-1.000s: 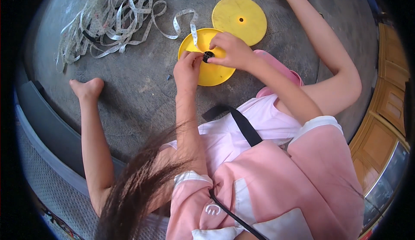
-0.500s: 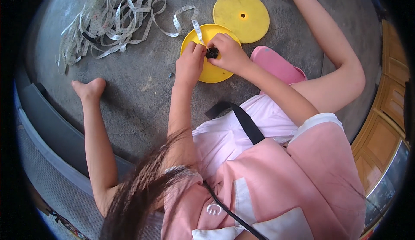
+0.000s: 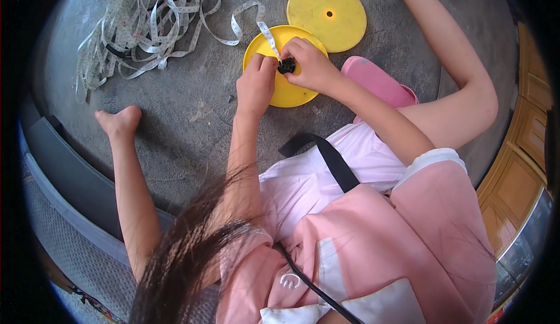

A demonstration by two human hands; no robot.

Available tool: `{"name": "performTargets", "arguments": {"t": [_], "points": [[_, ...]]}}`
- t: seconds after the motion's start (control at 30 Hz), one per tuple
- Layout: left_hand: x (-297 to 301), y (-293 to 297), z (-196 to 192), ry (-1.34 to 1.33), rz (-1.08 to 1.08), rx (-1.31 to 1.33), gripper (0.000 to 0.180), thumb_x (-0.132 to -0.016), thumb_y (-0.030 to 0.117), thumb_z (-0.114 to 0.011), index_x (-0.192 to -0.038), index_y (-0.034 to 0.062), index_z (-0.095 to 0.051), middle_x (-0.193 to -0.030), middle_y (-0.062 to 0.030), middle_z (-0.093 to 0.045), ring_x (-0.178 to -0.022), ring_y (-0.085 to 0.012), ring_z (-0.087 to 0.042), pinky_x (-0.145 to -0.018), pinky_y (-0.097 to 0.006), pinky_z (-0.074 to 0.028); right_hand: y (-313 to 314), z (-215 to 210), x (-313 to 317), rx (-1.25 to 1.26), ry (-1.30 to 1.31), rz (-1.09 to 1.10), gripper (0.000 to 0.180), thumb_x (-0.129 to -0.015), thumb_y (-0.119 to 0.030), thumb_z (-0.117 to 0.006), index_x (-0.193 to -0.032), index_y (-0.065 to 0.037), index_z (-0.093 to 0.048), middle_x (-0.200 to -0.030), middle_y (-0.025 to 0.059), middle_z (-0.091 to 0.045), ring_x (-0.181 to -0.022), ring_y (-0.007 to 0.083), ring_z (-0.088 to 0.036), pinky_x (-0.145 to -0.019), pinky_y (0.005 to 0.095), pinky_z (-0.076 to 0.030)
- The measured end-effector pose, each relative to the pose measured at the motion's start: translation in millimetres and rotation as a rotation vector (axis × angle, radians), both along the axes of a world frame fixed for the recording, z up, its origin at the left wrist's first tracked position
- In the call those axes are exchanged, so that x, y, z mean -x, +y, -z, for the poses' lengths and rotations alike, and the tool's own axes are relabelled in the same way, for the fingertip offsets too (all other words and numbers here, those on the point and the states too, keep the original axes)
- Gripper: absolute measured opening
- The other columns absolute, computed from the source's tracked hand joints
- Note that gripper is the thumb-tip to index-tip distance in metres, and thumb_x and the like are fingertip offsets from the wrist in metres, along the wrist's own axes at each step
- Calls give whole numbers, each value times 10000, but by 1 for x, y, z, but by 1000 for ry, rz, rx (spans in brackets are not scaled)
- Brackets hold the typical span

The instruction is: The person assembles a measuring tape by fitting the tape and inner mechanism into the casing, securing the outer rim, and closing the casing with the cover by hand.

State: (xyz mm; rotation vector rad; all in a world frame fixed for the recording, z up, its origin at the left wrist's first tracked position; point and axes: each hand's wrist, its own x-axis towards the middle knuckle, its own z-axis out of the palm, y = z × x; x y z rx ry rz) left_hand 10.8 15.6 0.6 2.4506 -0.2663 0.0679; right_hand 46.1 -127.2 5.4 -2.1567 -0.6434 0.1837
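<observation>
A round black hub (image 3: pixel 286 66) sits over the middle of a yellow dished disc (image 3: pixel 291 97) on the floor. My right hand (image 3: pixel 312 66) reaches in from the right, its thumb and fingers closed around the hub. On the other side, my left hand (image 3: pixel 255 86) is closed in a pinch right beside the hub; what lies between its fingertips is hidden. A white measuring tape (image 3: pixel 267 32) with printed marks runs from the upper left down to the hub, its end between my two hands. A second flat yellow disc (image 3: pixel 344 15) with a centre hole lies just behind.
A tangled heap of clear and white tape (image 3: pixel 146 29) covers the floor at the upper left. A pink slipper-like thing (image 3: pixel 373 82) rests by my right forearm. One small dark piece (image 3: pixel 230 99) lies left of the disc. Wooden cabinet doors (image 3: pixel 513 184) stand at the right.
The view has shifted slightly, so the discs and tape sit a little higher. My hands keep their grip at the hub, with little visible movement.
</observation>
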Motion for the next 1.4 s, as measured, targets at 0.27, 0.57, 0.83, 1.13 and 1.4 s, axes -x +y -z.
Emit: {"name": "performTargets", "arguments": {"t": [0.27,0.57,0.83,1.13,1.4], "points": [[4,0,1,26,5,72,113,-685,83,-516,-780,74,-454,-755,-96,-458,-677,-279,-500,-542,-361,-418,1,0,3,8,-38,60,279,-547,-45,-620,-769,-38,-453,-786,88,-472,-763,236,-486,-668,304,-410],[5,2,-2,116,-35,202,80,-712,68,-500,-777,52,-458,-758,-117,-470,-656,-302,-496,-548,-366,-411,1,1,5,-9,-48,63,261,-563,-56,-616,-766,-38,-453,-778,84,-472,-753,233,-487,-654,299,-412],[-3,-8,8,58,-116,314,102,-710,3,-527,-808,15,-497,-716,-101,-506,-615,-192,-537,-557,-254,-423,-3,5,3,-68,-7,85,245,-544,-63,-598,-748,-25,-467,-777,97,-482,-772,256,-474,-681,326,-406],[9,-19,0,110,-265,543,139,-682,-12,-538,-815,24,-523,-733,-84,-548,-626,-164,-558,-578,-242,-449,-2,6,4,-106,-7,83,251,-543,-55,-599,-753,-23,-464,-776,93,-481,-772,252,-477,-679,321,-407],[11,-17,3,80,-262,540,151,-671,-35,-554,-813,14,-540,-749,-81,-551,-637,-156,-562,-585,-229,-444,-2,9,2,-133,-11,58,240,-553,-66,-602,-748,-24,-469,-776,89,-484,-777,244,-482,-684,316,-408]]}}
